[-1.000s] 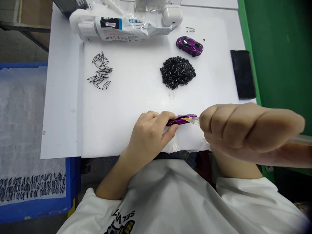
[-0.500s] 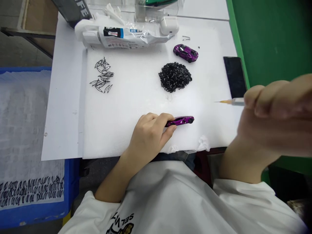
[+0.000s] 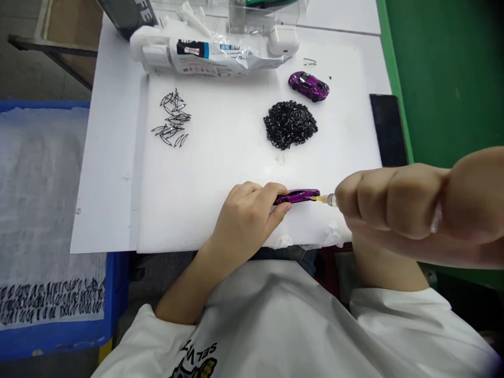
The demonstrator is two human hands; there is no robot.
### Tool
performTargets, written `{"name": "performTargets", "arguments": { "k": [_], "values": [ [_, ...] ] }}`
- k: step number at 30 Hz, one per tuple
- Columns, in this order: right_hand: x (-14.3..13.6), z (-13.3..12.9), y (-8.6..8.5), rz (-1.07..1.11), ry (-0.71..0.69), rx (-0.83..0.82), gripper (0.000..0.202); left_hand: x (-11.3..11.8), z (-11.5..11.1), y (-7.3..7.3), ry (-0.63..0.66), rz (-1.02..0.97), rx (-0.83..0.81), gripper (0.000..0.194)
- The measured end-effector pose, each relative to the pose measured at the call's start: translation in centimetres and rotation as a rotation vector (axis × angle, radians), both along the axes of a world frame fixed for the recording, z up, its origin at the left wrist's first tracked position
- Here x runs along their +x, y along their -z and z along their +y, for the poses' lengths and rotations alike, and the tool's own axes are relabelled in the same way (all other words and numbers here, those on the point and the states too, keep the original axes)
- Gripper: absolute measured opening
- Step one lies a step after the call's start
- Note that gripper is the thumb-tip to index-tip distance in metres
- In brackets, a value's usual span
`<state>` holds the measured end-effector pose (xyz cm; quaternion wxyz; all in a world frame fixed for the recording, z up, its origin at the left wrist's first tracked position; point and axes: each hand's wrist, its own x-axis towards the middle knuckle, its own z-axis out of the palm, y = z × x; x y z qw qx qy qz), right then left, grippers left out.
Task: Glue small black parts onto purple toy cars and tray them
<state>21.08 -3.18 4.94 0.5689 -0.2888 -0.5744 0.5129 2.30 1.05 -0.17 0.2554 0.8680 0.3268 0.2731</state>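
Between the thumb and fingers of my left hand (image 3: 248, 215) is a purple toy car (image 3: 299, 196), its side facing up. A thin-tipped syringe (image 3: 331, 199) with an amber needle hub sits in my closed right hand (image 3: 413, 205). The needle end is at the car's right-hand end; whether it touches cannot be made out. Most of the syringe is hidden in my fist. Beyond the car lies a pile of small black pieces (image 3: 290, 125). A second purple toy car (image 3: 309, 86) stands behind that pile.
Thin black outline-shaped pieces (image 3: 173, 118) lie on the left of the white foam sheet (image 3: 212, 157). At the back are a white tube (image 3: 220, 56) and an earbud case (image 3: 284, 40). A dark phone (image 3: 388, 128) lies right. A blue tray (image 3: 114, 299) stands left, below table height.
My right hand has moved left and slightly down, bringing the syringe's needle to the purple car. My left hand still holds the car. The whole view has shifted slightly.
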Motion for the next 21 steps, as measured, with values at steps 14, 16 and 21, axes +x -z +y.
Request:
{"name": "performTargets", "arguments": {
  "k": [14, 16, 21],
  "values": [
    [-1.0, 0.4, 1.6, 0.006, -0.100, 0.231, 0.034, 0.1, 0.0, -0.1, -0.005, 0.004, -0.004, 0.015],
    [-1.1, 0.4, 1.6, 0.011, -0.108, 0.229, 0.032, 0.0, 0.0, -0.1, -0.004, 0.007, -0.003, 0.015],
    [-1.3, 0.4, 1.9, 0.041, -0.098, 0.192, 0.036, 0.1, 0.0, -0.1, -0.007, 0.004, 0.004, 0.016]
  ]
}}
